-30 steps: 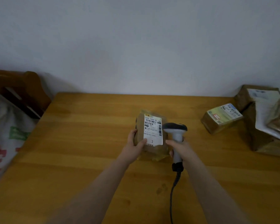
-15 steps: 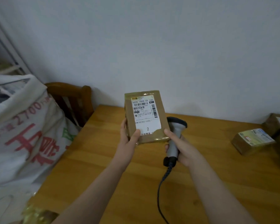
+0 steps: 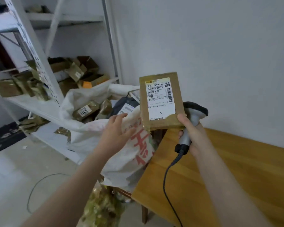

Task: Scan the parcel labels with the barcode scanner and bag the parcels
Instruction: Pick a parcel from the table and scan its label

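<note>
A brown taped parcel (image 3: 161, 118) with a white label stands upright in the air, label facing me. My right hand (image 3: 193, 133) grips the grey barcode scanner (image 3: 192, 117) by its handle, and its thumb pinches the parcel's lower right corner against the scanner. My left hand (image 3: 116, 128) is off the parcel, fingers spread, reaching over the rim of a big white woven sack (image 3: 126, 158) with red print. The sack stands left of the wooden table (image 3: 236, 177) and holds several parcels.
A white metal shelf rack (image 3: 44, 66) at the left carries several brown parcels and boxes. The scanner's black cable (image 3: 166, 181) hangs over the table edge. A crumpled yellowish wrapping lies on the pale floor below the sack. A thin cable loops on the floor.
My view has swung left from the table to the sack and shelves. My left hand let go of the parcel and moved toward the sack; my right hand now holds parcel and scanner together.
</note>
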